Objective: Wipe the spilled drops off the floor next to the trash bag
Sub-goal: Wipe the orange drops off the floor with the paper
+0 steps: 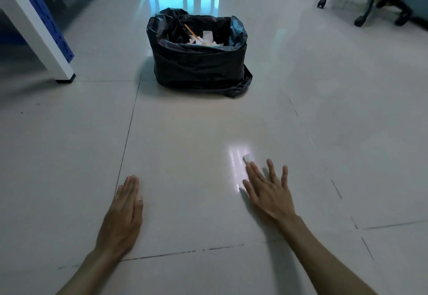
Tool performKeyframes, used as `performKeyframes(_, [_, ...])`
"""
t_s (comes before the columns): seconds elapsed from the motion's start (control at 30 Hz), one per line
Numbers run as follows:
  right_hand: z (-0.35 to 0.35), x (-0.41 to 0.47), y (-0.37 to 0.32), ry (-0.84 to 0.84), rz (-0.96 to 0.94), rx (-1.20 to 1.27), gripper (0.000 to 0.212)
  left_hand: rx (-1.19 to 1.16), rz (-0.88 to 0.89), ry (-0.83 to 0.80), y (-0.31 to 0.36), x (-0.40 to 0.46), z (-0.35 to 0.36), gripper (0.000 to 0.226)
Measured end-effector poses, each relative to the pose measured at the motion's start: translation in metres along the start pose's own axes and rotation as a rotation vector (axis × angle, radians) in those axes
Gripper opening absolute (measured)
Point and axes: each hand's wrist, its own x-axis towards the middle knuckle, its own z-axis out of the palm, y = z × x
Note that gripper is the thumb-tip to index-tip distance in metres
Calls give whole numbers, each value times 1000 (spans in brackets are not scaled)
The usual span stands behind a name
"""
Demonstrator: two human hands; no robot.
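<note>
Head view is showing a pale glossy tiled floor [185, 179] with both bare forearms reaching forward over it. At far left, a white table leg with a blue perforated panel [46, 40] is standing on the tiles. The left hand [122, 216] is lying palm down, flat on the floor, fingers straight and pressed together, holding nothing; it appears to be serving as a support. Beyond, near the centre, the black plastic trash bag [199, 63] is standing open with crumpled paper scraps inside, well apart from both hands. The right hand [266, 190] is stretching forward palm down, fingers spread, and its index and middle fingertips [251, 167] are pressing a small white tissue wad [248, 157] against the floor inside a bright sheen on the tile. At upper right, the wheeled base of a black office chair [370, 0] is sitting clear of the work area.

Task progress, as a judgement: wiping is under way. No distinct drops are showing on the tiles; whether the sheen is leftover moisture or a light reflection cannot be told. Remaining steps are probably finishing the strokes and discarding the tissue.
</note>
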Motion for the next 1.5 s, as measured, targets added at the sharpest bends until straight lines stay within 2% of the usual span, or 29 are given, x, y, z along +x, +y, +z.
performKeyframes(0.07, [1, -10, 28, -35, 164, 16, 67, 23, 17, 5, 1, 0, 1, 67])
performKeyframes(0.17, [-2, -27, 25, -33, 242, 51, 78, 71, 49, -3, -1, 1, 3, 69])
performKeyframes(0.23, [-2, -38, -6, -17, 196, 86, 85, 94, 59, -6, -3, 1, 4, 69])
performKeyframes(0.4, [1, -54, -98, 15, -75, 164, 70, 107, 70, 10, -3, 3, 4, 67])
performKeyframes(0.5, [1, -44, -91, -13, -176, 138, 58, 105, 68, 8, -4, 1, 5, 66])
performKeyframes(0.63, [-5, -38, -59, -106, -303, 194, 67, 110, 69, 9, -7, 2, 6, 67])
performKeyframes(0.8, [-4, -30, -49, 15, -367, 217, 59, 102, 61, 21, -5, 2, 5, 67])
performKeyframes(0.87, [-9, -22, -52, 75, -389, 211, 47, 94, 62, 23, -4, 2, 5, 68])
performKeyframes(0.93, [-13, -16, -49, 59, -414, 206, 33, 90, 58, 14, -5, 2, 6, 67])
performKeyframes(1.07, [-12, -23, -33, -127, -460, 214, 57, 87, 52, 11, -7, 3, 5, 67])
performKeyframes(1.17, [-6, -25, -32, -59, -482, 242, 51, 92, 59, 13, -8, 4, 7, 68])
performKeyframes(1.27, [-3, -17, -38, 72, -497, 216, 63, 90, 44, 5, -9, 3, 8, 73])
performKeyframes(1.5, [-22, 26, -46, 122, -362, 196, 35, 60, 14, 26, -3, 3, 5, 77])
